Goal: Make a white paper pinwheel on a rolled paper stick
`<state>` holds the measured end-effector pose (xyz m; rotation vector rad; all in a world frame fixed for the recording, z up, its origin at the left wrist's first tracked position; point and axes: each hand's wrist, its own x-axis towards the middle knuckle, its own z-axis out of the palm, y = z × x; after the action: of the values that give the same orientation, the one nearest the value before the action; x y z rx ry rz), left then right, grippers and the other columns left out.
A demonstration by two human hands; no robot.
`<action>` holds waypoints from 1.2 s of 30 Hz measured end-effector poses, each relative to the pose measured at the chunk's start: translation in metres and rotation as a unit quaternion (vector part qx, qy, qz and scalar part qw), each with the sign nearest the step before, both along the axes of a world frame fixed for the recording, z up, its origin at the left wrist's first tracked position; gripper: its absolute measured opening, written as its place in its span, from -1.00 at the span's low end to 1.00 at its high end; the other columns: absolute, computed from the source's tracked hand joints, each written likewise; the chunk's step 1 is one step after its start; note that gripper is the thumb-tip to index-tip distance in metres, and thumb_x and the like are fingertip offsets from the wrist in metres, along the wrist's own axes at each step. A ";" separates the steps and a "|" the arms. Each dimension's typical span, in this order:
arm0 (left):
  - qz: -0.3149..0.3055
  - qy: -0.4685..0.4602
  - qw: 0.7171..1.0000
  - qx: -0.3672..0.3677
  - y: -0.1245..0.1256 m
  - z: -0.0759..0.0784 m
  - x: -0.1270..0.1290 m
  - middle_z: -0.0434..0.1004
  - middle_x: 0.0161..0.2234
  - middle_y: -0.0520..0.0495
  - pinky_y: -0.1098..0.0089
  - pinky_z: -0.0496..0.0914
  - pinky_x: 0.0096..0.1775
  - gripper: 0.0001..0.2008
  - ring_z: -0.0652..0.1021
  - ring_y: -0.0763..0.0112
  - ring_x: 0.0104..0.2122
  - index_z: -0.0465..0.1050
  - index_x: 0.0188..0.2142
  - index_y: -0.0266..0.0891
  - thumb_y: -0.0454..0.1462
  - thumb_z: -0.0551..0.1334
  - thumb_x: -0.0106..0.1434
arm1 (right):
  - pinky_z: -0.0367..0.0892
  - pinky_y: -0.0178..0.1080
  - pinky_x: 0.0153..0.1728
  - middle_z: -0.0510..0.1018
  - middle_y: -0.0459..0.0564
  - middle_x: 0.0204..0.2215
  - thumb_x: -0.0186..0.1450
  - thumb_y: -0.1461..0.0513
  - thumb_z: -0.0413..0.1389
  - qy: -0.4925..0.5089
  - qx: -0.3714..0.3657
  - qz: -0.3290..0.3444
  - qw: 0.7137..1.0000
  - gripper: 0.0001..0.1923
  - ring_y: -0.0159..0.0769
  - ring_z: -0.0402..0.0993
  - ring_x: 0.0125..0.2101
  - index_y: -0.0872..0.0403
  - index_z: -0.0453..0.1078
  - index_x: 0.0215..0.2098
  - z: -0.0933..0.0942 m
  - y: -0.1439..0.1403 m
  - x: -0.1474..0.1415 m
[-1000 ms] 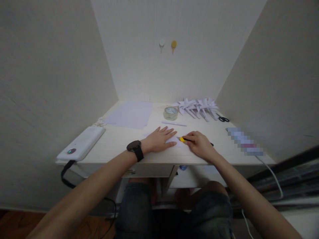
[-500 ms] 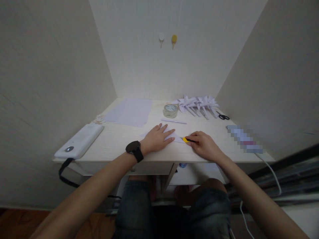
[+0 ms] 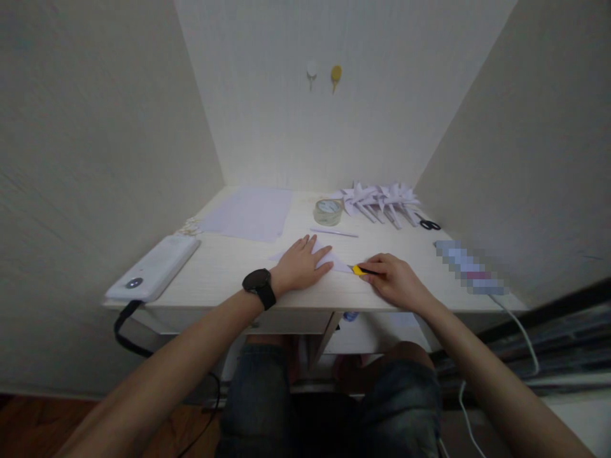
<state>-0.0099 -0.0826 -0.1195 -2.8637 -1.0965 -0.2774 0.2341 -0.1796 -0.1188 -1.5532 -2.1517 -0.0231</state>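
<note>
Right hand [image 3: 398, 280] grips a yellow knife [image 3: 359, 270] at centre frame, left hand [image 3: 300, 264] flat, pinning folded paper [image 3: 334, 261]; cutting under way, needing a steady stroke

A pale wooden table [image 3: 229, 270] fills a narrow alcove of off-white textured walls [image 3: 95, 140]. On the back wall, well beyond the fingers, hang two small hooks [image 3: 323, 72], one white, one seemingly yellow. Dark reddish floor [image 3: 28, 426] shows lower left.
</note>
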 end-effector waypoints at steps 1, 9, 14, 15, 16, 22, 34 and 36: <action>0.000 0.000 1.000 -0.002 0.000 0.000 0.000 0.04 0.37 -0.28 0.10 0.01 0.27 -0.39 0.13 -0.07 0.34 0.13 0.35 -0.14 0.05 -0.13 0.43 | 0.42 -0.09 -0.13 0.62 0.10 -0.19 0.29 0.28 0.13 0.004 0.001 -0.002 1.000 -0.72 -0.10 0.50 -0.19 0.05 0.59 -0.07 -0.001 0.000 0.000; 0.016 -0.020 1.000 -0.017 -0.003 -0.001 0.003 0.05 0.37 -0.28 0.04 0.02 0.27 -0.23 0.11 -0.11 0.34 0.14 0.34 -0.16 0.22 -0.13 0.33 | 0.41 -0.10 -0.12 0.61 0.08 -0.20 0.29 0.29 0.12 0.022 0.019 -0.003 1.000 -0.72 -0.11 0.49 -0.18 0.03 0.59 -0.08 -0.006 -0.003 -0.007; 0.018 -0.027 0.999 -0.026 -0.003 -0.002 0.003 0.04 0.38 -0.27 0.03 0.01 0.27 -0.22 0.09 -0.11 0.34 0.14 0.34 -0.15 0.24 -0.14 0.32 | 0.40 -0.09 -0.10 0.59 0.11 -0.20 0.30 0.23 0.13 0.027 0.037 -0.020 0.999 -0.70 -0.11 0.47 -0.17 0.08 0.55 -0.03 -0.010 -0.004 -0.014; 0.018 -0.027 0.999 -0.026 -0.003 -0.001 0.003 0.04 0.38 -0.27 0.03 0.00 0.28 -0.22 0.09 -0.12 0.34 0.14 0.34 -0.15 0.24 -0.15 0.32 | 0.39 -0.08 -0.10 0.59 0.11 -0.20 0.30 0.22 0.13 0.028 0.039 -0.022 0.999 -0.69 -0.11 0.46 -0.17 0.08 0.55 -0.02 -0.011 -0.005 -0.015; 0.019 -0.027 0.999 -0.026 -0.003 -0.001 0.003 0.04 0.38 -0.27 0.03 0.00 0.28 -0.22 0.09 -0.12 0.34 0.13 0.34 -0.14 0.23 -0.15 0.33 | 0.39 -0.08 -0.10 0.59 0.11 -0.20 0.31 0.22 0.12 0.029 0.041 -0.022 0.998 -0.70 -0.11 0.46 -0.17 0.07 0.55 -0.02 -0.011 -0.005 -0.016; 0.027 -0.016 0.999 -0.035 -0.003 0.003 0.002 0.02 0.38 -0.24 -0.02 -0.03 0.28 -0.29 0.08 -0.12 0.34 0.11 0.35 -0.09 0.18 -0.12 0.36 | 0.40 -0.11 -0.14 0.58 0.10 -0.22 0.32 0.21 0.11 0.032 0.062 -0.005 0.998 -0.73 -0.13 0.46 -0.19 0.04 0.58 -0.08 -0.010 -0.009 -0.017; 0.031 -0.008 0.999 -0.035 -0.004 0.001 0.002 -0.02 0.40 -0.24 -0.05 -0.07 0.29 -0.28 0.04 -0.14 0.36 0.07 0.37 -0.08 0.18 -0.16 0.36 | 0.40 -0.11 -0.17 0.59 0.12 -0.25 0.33 0.20 0.10 0.019 0.070 -0.026 0.997 -0.74 -0.13 0.46 -0.22 0.07 0.59 -0.11 -0.014 -0.009 -0.023; 0.030 -0.005 0.999 -0.036 -0.005 0.002 0.002 -0.03 0.40 -0.22 -0.05 -0.08 0.29 -0.29 0.03 -0.13 0.36 0.05 0.37 -0.07 0.17 -0.17 0.37 | 0.40 -0.10 -0.16 0.58 0.11 -0.25 0.34 0.20 0.10 0.019 0.068 -0.024 0.997 -0.74 -0.12 0.46 -0.21 0.06 0.58 -0.09 -0.014 -0.009 -0.024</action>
<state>-0.0081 -0.0871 -0.1180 -2.8890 -1.2162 -0.2538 0.2102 -0.1886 -0.1328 -1.5146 -2.0382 -0.1513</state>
